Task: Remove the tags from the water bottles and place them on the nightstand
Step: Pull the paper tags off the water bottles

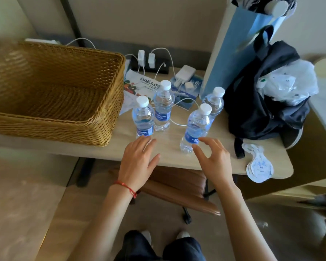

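Plainly: four bottles point(161, 108) labelled AQUAFINA; hands point(137, 159) hover open.

four water bottles point(163, 106) upright on table point(224, 159) right of wicker basket point(51, 95), tags point(259, 166) stacked far right of basket, left hand point(137, 159) and right hand point(213, 159) both relaxed, holding nothing
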Motion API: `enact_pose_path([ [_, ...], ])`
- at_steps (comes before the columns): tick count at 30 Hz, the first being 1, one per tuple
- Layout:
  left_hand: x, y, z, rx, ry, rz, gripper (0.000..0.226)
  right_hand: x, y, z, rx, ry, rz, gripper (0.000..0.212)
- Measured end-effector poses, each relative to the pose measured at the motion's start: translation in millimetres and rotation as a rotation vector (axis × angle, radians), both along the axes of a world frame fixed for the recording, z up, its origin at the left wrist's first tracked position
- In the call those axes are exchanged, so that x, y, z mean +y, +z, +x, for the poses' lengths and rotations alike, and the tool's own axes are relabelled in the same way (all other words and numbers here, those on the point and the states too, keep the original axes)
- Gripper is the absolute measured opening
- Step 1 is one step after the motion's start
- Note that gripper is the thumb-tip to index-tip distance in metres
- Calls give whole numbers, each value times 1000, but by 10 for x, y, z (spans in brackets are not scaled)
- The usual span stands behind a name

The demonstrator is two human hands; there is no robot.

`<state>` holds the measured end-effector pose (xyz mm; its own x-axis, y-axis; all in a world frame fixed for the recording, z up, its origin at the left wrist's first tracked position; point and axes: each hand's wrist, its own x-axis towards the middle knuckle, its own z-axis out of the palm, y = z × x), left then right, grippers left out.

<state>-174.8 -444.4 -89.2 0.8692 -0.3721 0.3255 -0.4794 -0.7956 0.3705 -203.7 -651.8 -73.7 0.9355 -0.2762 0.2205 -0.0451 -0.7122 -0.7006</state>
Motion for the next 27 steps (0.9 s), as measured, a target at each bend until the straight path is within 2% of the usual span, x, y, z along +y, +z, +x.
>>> enact_pose_path([
  [9,328,-80,341,18,37,-91,38,67,-157,89,24,-143,34,35],
  [16,280,-213,620,116,242,-226,48,-85,-298,367,51,-218,131,56],
  [20,200,-318,754,283,298,-392,54,-170,-363,515,63,-161,224,52],
  [23,154,-374,845,361,293,-582,42,-208,-414,613,109,-125,345,54],
  [27,141,-427,948,503,290,-813,52,-231,-477,707,127,-87,419,57],
])
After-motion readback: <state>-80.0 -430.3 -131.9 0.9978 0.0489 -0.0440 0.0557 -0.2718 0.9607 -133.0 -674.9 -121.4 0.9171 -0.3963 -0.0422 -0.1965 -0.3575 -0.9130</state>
